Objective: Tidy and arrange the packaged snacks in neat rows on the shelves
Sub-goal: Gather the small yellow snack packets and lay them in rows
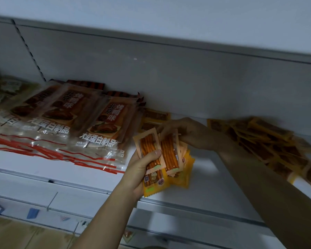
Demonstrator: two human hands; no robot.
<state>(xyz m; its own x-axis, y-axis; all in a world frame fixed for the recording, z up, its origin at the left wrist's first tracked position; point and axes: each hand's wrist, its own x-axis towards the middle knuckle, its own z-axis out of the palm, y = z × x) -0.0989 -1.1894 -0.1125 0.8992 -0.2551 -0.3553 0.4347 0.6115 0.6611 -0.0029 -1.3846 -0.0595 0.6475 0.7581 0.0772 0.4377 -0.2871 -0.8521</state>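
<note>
At six o'clock from the middle of the white metal shelf (205, 169), the left hand (142, 169) grips a fanned stack of small orange-and-yellow plastic snack packets (160, 159), thumb pressed across the front one. The right hand (185, 132) reaches in from four o'clock, its fingers curled onto the top edges of the same stack, apparently squaring them. At three o'clock a loose heap of small yellow packets (269, 141) sprawls against the grey back panel (169, 78); at nine o'clock large clear bags with red zigzag edging (75, 123) lie overlapped. The step in hand looks like gathering and aligning; next, I judge, the stack wants setting down upright or flat beside the large bags, edges flush, before the heap is collected.
</note>
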